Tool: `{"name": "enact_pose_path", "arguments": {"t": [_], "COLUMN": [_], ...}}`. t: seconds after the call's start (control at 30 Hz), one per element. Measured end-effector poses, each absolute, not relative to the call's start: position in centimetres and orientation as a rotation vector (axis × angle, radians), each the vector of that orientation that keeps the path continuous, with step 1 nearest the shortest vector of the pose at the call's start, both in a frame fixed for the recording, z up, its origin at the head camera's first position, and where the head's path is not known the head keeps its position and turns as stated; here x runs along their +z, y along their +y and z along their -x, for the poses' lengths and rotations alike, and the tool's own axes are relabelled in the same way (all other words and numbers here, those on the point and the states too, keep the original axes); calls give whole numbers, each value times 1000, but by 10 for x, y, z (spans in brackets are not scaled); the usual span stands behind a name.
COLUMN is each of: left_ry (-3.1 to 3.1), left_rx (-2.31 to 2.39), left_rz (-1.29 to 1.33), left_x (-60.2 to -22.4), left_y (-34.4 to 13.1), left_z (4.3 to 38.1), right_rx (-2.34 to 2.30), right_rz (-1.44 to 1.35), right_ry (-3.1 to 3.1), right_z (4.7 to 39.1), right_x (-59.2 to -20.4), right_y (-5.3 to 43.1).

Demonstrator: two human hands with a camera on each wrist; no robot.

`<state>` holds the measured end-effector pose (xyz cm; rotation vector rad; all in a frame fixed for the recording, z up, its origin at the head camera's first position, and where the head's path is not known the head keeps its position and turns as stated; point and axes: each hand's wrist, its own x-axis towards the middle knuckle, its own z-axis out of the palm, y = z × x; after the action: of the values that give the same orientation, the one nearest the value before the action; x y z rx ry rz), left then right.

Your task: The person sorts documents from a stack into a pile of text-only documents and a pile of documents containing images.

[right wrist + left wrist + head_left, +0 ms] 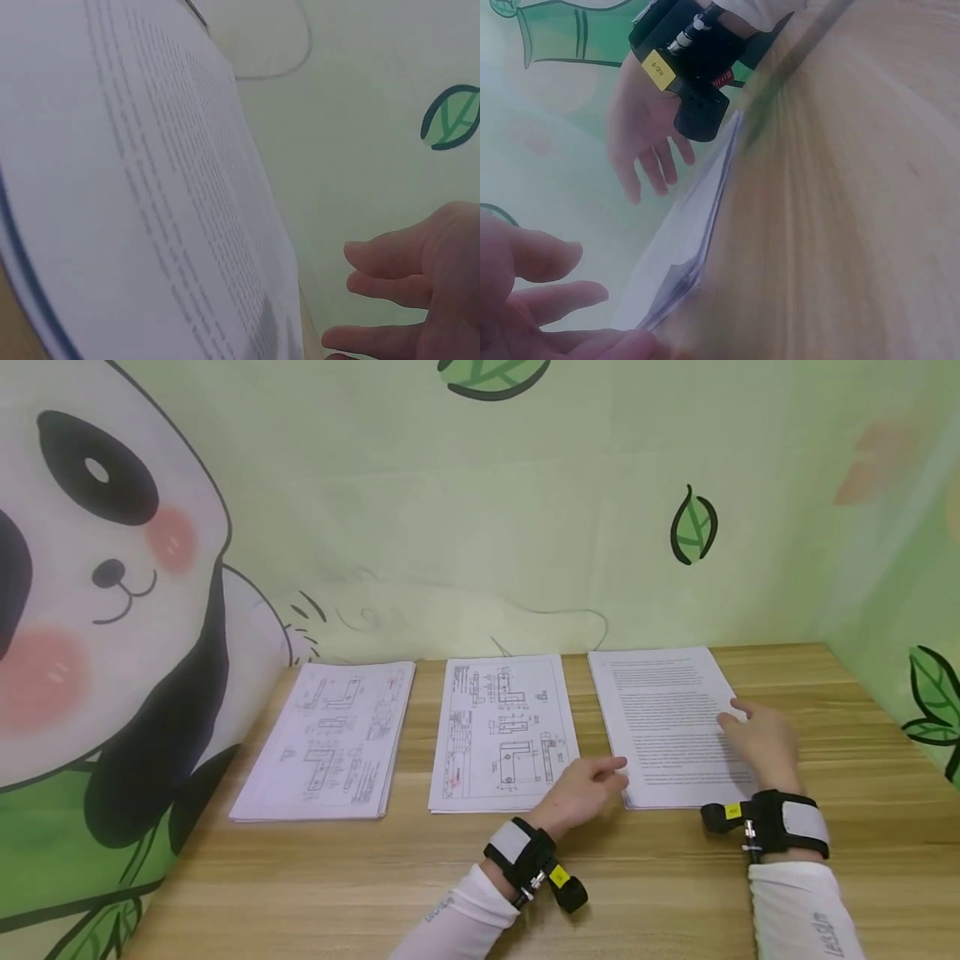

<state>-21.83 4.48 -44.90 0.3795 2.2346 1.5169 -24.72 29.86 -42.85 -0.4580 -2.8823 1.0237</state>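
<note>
A stack of printed text sheets (667, 727) lies at the right of the row. My left hand (581, 793) is beside its lower left edge, above the lower right corner of the middle stack of drawing sheets (480, 735). In the left wrist view, the fingers of my left hand (547, 300) are spread near the text stack's edge (697, 225); whether they touch it I cannot tell. My right hand (765, 747) is at the stack's right edge. In the right wrist view, my right hand (420, 285) has its thumb and fingers apart, with no sheet between them.
Another stack of technical drawings (326, 739) lies on the left of the wooden table (300, 885). A printed backdrop (420, 518) with a panda and leaves stands behind the table. Each wrist wears a strapped black camera (723, 817).
</note>
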Motion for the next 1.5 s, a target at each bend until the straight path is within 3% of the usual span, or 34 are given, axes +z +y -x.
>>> {"name": "enact_pose_path", "arguments": {"t": [0.4,0.9,1.5], "left_ry": [2418,2633,2772], "left_rx": [1552,1633,1495], "left_rz": [-457,-442,-49], "left_x": [-421,-389,-399], "left_y": [13,-70,-185], "left_z": [230,240,247], "right_rx": [1194,1478,1648], "right_rz": [232,-30,-272], "right_ry": [-2697,-2573,-2561], "right_z": [254,249,249], "right_x": [-407,-392,-408], "right_y": [241,182,97]}}
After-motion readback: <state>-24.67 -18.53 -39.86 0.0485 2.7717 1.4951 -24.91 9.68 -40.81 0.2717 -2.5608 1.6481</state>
